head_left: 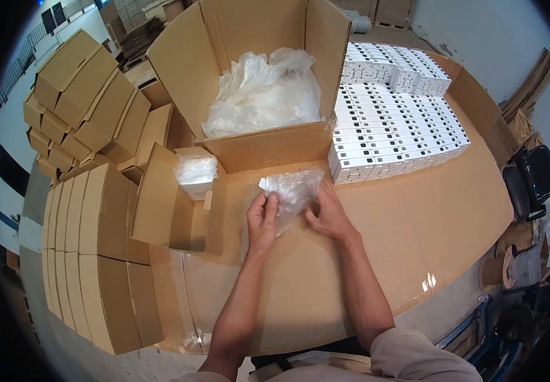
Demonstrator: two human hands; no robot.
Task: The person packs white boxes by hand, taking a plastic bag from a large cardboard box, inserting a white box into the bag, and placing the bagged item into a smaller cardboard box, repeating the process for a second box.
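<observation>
A clear plastic bag (295,191) is between my two hands, just above the cardboard-covered table. My left hand (263,223) pinches its left side, thumb on top, where a small white corner (262,183) shows; what it belongs to is partly hidden. My right hand (331,214) has curled fingers around the bag's right edge. Left of my hands stands an open carton (147,198) with several bagged white items (197,175) at its far end. Beyond my hands is a large open box (268,151) holding a heap of loose clear bags (265,92).
Rows of white units with black square openings (396,130) are stacked at the right back of the table (408,235). Closed brown cartons (106,248) stand at the left edge, with more cartons (84,95) piled behind. A black chair (532,181) is on the far right.
</observation>
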